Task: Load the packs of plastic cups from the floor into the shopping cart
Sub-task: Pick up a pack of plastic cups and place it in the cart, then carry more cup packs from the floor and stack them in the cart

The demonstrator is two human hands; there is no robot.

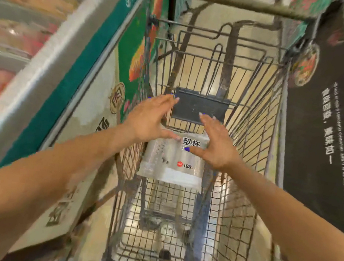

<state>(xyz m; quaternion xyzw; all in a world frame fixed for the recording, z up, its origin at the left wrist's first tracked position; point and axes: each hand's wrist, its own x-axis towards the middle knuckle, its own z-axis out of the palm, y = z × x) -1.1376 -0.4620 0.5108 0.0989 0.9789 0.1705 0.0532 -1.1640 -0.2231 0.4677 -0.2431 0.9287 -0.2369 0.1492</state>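
Note:
A clear plastic-wrapped pack of plastic cups [171, 163], printed with black characters and "100", is inside the wire shopping cart [252, 130], lying tilted near the seat end. My left hand [148, 118] and my right hand [215, 143] hover just above the pack's upper end, one on each side. Both have straight, spread fingers. The thumbs overlap the pack's top edge in this view, and I cannot tell whether they touch it. Neither hand grips the pack.
The cart's bar handle [229, 1] is at the top and a dark seat flap [200, 110] lies beyond my hands. A chest freezer with a green and cream panel [95, 102] flanks the cart's left. A black display panel [332, 130] flanks its right.

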